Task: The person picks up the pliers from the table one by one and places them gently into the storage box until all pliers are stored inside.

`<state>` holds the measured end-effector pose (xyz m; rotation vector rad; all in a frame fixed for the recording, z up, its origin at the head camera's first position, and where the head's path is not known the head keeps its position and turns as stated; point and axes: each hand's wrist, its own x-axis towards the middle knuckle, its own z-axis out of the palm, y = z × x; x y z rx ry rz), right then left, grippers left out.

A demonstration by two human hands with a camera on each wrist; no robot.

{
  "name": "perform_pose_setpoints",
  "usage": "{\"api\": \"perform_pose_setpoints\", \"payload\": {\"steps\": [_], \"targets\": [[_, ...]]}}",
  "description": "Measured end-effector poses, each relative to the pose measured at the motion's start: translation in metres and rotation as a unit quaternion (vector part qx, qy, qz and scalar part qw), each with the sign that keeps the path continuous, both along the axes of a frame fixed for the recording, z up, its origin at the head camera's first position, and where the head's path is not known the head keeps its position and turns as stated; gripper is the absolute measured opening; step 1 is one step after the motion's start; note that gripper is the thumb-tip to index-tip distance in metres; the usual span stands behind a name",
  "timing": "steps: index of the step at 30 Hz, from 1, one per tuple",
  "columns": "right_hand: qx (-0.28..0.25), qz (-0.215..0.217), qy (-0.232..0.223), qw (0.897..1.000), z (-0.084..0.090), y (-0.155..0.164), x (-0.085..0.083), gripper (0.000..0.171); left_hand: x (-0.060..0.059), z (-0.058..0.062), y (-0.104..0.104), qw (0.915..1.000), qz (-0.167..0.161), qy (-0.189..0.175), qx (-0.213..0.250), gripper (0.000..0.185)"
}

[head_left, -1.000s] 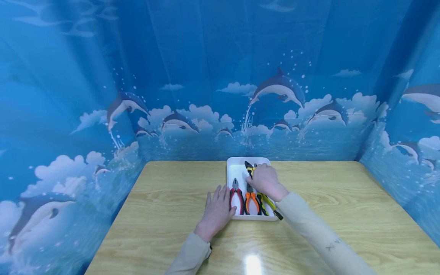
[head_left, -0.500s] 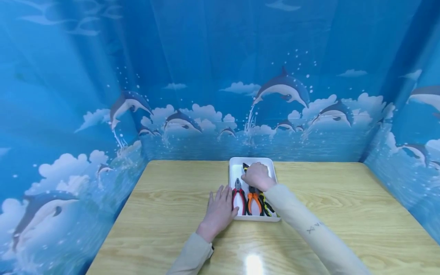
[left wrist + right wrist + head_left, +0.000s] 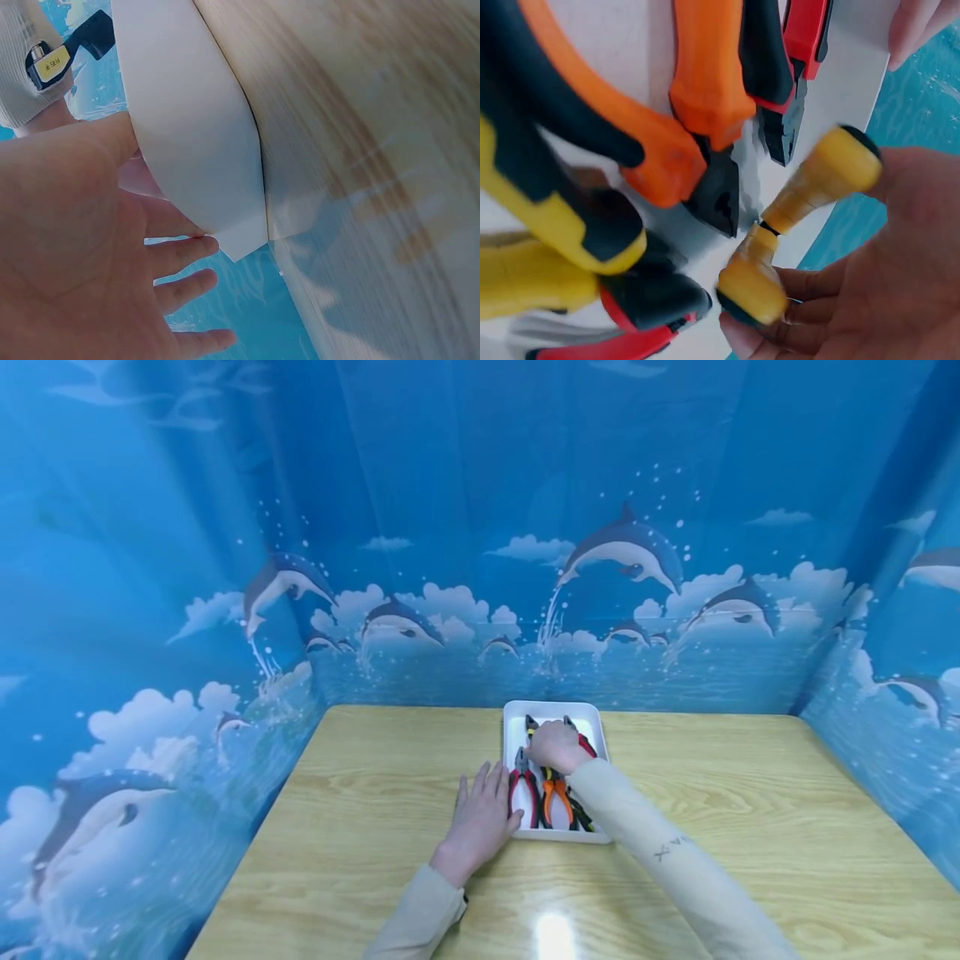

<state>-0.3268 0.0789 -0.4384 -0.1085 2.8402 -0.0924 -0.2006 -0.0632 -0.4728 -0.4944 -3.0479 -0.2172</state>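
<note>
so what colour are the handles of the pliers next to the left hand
Red and black pliers, clearest in the head view, lying in the white tray beside the left hand.

yellow-black tool (image 3: 802, 225) — tilted | over white tray (image 3: 513, 718) — pliers beside

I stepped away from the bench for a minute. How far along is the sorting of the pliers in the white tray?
Done: red-handled pliers and orange-handled pliers lie side by side in the white tray. In hand: the right hand grips a yellow-handled tool inside the tray, while the left hand rests flat at its edge. Left: that tool is not yet set down.
</note>
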Motion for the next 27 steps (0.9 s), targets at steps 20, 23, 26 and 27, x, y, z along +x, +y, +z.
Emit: {"api": "perform_pose_setpoints", "payload": {"steps": [20,23,26,27], "targets": [[-0.026,0.038,0.025,0.999,0.009,0.008,0.000,0.039,0.001,0.001,-0.001,1.0000,-0.003,-0.004,0.009,0.073],[-0.054,0.052,0.081,0.994,0.016,0.011,0.004,0.032,0.001,0.001,-0.001,0.9999,-0.003,-0.002,0.012,0.073],[-0.086,0.073,0.146,0.983,0.022,0.013,0.011,0.027,0.001,0.001,0.000,0.9999,-0.003,-0.001,0.010,0.073],[-0.096,0.080,0.166,0.978,0.023,0.013,0.014,0.026,0.001,0.001,0.000,0.9999,-0.003,-0.001,0.010,0.073]]}}
